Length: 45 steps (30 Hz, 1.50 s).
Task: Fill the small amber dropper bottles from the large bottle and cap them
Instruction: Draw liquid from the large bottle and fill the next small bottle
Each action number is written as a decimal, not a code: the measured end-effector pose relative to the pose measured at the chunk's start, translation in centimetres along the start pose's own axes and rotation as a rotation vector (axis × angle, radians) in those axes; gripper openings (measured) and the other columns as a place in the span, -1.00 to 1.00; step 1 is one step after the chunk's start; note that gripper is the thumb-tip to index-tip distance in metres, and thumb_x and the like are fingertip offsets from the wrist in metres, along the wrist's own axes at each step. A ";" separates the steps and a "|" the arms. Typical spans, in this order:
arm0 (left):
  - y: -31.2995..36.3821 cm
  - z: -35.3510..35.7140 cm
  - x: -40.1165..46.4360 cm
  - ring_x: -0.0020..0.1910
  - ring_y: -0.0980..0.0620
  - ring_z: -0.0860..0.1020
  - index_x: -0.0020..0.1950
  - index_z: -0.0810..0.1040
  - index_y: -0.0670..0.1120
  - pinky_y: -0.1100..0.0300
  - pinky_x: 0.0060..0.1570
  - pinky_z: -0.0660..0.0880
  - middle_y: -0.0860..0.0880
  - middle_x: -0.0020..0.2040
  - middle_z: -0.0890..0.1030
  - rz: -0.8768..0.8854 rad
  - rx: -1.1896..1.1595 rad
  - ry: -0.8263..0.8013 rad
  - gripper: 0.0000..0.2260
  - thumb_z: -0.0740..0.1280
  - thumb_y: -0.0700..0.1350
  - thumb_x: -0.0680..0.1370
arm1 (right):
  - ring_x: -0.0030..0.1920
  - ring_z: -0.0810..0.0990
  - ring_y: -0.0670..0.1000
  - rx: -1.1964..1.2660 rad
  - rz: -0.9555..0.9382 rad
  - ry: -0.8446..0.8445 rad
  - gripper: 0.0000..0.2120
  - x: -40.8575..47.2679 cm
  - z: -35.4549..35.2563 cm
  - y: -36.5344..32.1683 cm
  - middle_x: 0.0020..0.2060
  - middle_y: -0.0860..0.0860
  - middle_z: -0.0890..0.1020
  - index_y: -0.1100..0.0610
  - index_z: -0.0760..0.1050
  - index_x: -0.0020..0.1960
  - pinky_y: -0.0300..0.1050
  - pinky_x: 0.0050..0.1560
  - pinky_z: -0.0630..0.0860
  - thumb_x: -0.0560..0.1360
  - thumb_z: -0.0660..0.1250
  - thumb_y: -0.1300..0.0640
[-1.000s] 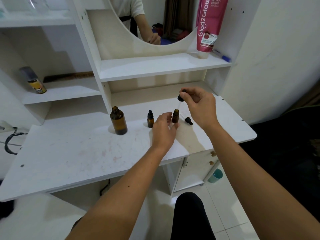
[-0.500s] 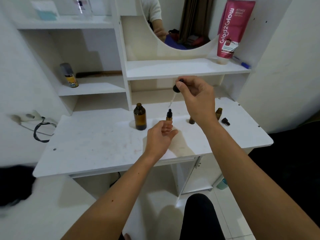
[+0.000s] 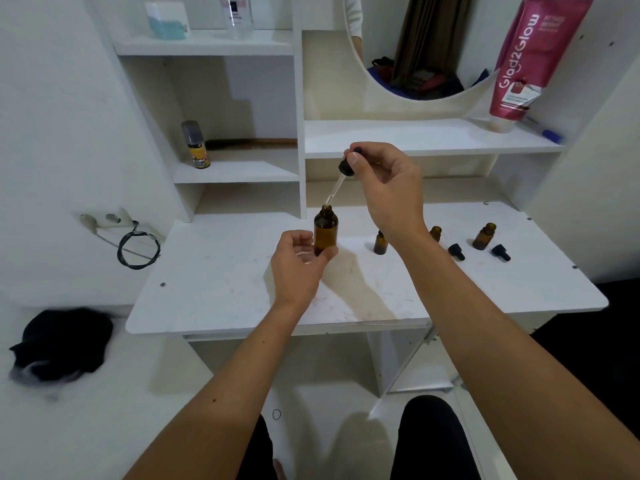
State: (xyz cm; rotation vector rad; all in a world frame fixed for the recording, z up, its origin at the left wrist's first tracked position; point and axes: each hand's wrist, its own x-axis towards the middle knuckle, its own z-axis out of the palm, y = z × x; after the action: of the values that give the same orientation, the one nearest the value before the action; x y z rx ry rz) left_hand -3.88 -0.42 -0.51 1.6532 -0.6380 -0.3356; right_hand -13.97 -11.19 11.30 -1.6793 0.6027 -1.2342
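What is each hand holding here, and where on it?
The right hand pinches the dropper by its black bulb top, glass tip at the large amber bottle mouth. The left hand grips that bottle near its base.

Right hand (image 3: 384,188) and wrist cover most of two small amber bottles (image 3: 381,242) on the tabletop (image 3: 214,292) (capped or open: cannot tell). Left hand (image 3: 299,268) hides the large bottle (image 3: 325,226) base. Liquid level unreadable through amber glass. Pink tube (image 3: 535,57) and upper-shelf containers (image 3: 168,17) cut off by top edge. Dark bundle (image 3: 62,344) on the floor blurred.
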 end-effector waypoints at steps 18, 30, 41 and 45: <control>-1.2 1.0 1.2 0.10 0.10 0.65 0.30 0.57 -0.03 0.22 0.14 0.60 0.07 0.15 0.68 0.023 -0.010 -0.005 -0.59 0.58 -0.06 0.49 | 0.02 0.76 -0.09 -0.236 0.111 -0.185 -0.81 -1.2 1.5 4.9 -0.02 0.00 0.78 0.18 0.71 0.18 -0.30 0.13 0.64 0.57 0.51 0.18; -0.6 0.9 0.2 0.11 0.05 0.62 0.35 0.52 -0.04 0.33 0.07 0.55 0.03 0.23 0.63 0.007 0.040 0.036 -0.51 0.58 -0.01 0.48 | 0.09 0.73 -0.17 -0.283 0.047 -0.146 -0.72 -2.0 -0.5 4.3 0.10 -0.05 0.76 0.14 0.69 0.27 -0.41 0.15 0.59 0.58 0.51 0.11; 0.8 3.5 -4.0 0.01 0.08 0.61 0.22 0.49 0.05 0.33 -0.01 0.54 0.09 0.09 0.62 0.022 0.023 0.007 -0.60 0.57 0.04 0.49 | 0.03 0.72 -0.21 -0.299 0.062 -0.033 -0.77 -4.9 -7.0 3.6 0.04 -0.12 0.76 0.09 0.70 0.22 -0.40 0.07 0.60 0.58 0.51 0.08; 1.4 6.5 -5.4 0.02 0.11 0.61 0.24 0.52 0.03 0.29 0.04 0.59 0.12 0.06 0.61 0.059 0.009 -0.097 -0.62 0.57 0.01 0.50 | 0.04 0.73 -0.17 -0.346 0.095 0.013 -0.79 -5.9 -10.6 4.3 0.01 -0.13 0.76 0.07 0.70 0.19 -0.24 0.16 0.65 0.58 0.51 0.06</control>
State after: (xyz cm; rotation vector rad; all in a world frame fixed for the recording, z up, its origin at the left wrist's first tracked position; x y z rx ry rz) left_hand -12.15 -2.66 -1.09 1.6303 -0.7605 -0.3730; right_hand -25.29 -12.50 5.42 -1.9013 0.9361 -1.1191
